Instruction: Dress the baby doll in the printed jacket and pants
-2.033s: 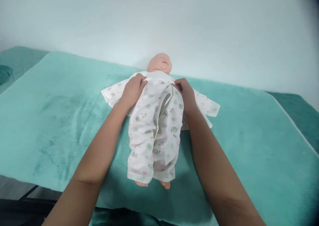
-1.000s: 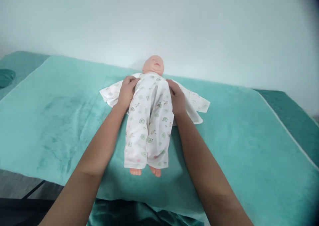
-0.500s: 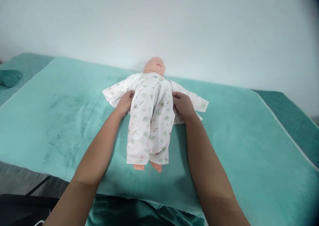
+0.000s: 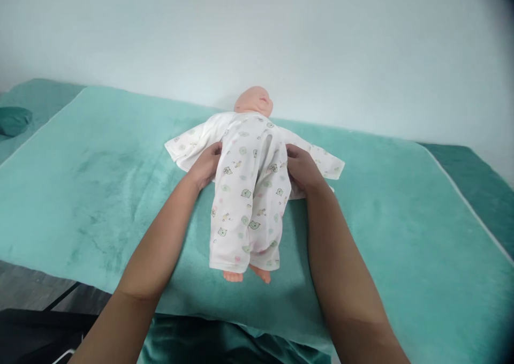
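Observation:
A baby doll (image 4: 252,100) lies on its back in the middle of the table, its head toward the wall and bare feet toward me. It wears a white long-sleeved top (image 4: 196,134), with both sleeves spread out sideways. White baby trousers (image 4: 236,192) printed with small green animals cover its legs and reach high up its torso. On the left edge of the trousers, my left hand (image 4: 206,163) is closed, fingertips tucked at the cloth. My right hand (image 4: 303,167) grips the opposite edge, its fingers partly hidden beneath the fabric.
A teal velvety cover (image 4: 112,192) spreads over the table, which meets a pale wall (image 4: 257,32) at the back. A dark green cushion-like bundle (image 4: 14,120) sits at the far left. Below the near left edge is a black object (image 4: 36,332), above grey flooring.
The doll and trousers have shifted slightly to the right, and the feet a little nearer to me. Its head has tilted right. Both hands have moved along at the trouser edges.

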Demonstrator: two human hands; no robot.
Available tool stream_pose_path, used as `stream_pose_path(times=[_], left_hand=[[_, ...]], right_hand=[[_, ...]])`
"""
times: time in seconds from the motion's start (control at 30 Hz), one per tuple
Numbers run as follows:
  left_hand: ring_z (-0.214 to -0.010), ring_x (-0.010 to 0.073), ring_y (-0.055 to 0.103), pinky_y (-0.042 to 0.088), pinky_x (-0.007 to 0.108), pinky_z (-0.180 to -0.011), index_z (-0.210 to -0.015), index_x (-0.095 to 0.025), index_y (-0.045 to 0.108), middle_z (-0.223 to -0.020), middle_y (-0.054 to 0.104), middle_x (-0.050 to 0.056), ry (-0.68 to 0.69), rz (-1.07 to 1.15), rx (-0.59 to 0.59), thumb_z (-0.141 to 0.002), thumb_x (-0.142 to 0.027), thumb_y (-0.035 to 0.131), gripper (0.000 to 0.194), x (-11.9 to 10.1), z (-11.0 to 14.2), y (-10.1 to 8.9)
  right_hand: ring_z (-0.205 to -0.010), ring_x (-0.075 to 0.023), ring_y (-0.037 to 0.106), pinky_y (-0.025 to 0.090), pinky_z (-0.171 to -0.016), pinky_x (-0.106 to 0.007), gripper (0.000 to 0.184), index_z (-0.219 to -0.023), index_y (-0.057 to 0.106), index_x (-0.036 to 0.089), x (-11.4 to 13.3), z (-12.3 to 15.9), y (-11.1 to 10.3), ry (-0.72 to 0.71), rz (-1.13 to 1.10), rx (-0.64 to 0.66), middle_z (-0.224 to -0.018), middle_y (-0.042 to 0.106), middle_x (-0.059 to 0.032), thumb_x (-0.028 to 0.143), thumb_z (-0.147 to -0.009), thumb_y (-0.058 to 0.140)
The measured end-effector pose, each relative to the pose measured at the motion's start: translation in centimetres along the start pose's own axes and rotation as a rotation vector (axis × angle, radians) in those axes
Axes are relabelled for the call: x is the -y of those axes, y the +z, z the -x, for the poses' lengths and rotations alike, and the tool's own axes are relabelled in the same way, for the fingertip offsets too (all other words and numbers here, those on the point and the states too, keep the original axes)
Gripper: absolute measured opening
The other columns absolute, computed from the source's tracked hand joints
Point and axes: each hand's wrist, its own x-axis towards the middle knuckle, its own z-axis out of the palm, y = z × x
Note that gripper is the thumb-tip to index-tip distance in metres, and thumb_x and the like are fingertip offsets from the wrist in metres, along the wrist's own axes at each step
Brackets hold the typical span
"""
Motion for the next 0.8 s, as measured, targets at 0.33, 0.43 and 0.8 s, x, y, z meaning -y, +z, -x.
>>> stream_pose_path(times=[0.33,0.43,0.8], left_hand=[[-0.096,0.0265,0.073,0.058,0.042,-0.09,-0.1,-0.017,0.07,-0.094,0.076,0.008,0.029,0.009,0.012,-0.071,-0.029,0.083,0.033,-0.1,0.0,0.1],[-0.095,0.0265,0.072,0.058,0.042,-0.088,-0.098,-0.018,0.068,-0.092,0.075,0.008,0.014,-0.005,-0.013,-0.072,-0.032,0.081,0.032,0.0,-0.1,0.2],[-0.091,0.0215,0.064,0.053,0.037,-0.083,-0.094,-0.02,0.059,-0.097,0.067,0.005,0.063,-0.089,-0.201,-0.079,-0.031,0.07,0.022,0.2,-0.3,0.9]], right_hand=[[-0.089,-0.0219,0.066,0.054,-0.083,-0.036,0.022,-0.09,0.072,0.022,0.3,0.3,0.8,-0.078,0.017,-0.021,-0.094,0.076,-0.0014,0.033,-0.071,0.073],[-0.084,-0.0205,0.063,0.052,-0.079,-0.034,0.017,-0.083,0.068,0.023,0.4,0.4,1.3,-0.098,0.003,-0.054,-0.084,0.072,0.0003,0.034,-0.071,0.073],[-0.075,-0.0171,0.043,0.039,-0.069,-0.031,0.026,-0.07,0.042,0.025,0.8,0.2,2.8,-0.166,0.196,-0.251,-0.071,0.047,0.0019,0.04,-0.074,0.063]])
